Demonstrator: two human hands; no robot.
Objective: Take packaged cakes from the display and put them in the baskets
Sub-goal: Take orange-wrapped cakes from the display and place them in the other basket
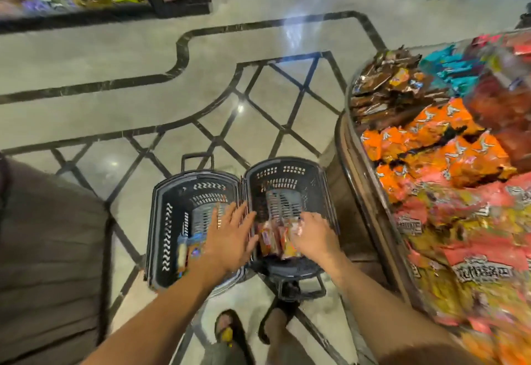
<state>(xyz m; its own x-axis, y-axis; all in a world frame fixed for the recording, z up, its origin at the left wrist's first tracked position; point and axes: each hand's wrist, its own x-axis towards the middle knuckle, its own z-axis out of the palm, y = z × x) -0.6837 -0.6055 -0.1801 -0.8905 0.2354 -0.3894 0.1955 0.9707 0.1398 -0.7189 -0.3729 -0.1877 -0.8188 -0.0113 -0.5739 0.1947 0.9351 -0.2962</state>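
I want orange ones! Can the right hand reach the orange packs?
Probably yes. The right hand is low over the right basket, but the orange packs lie uncovered on the display just beside it.

Right hand motion-blurred over packaged cakes in right basket; grip unreadable. Left hand hides part of packets in left basket. Display cut off at right edge.
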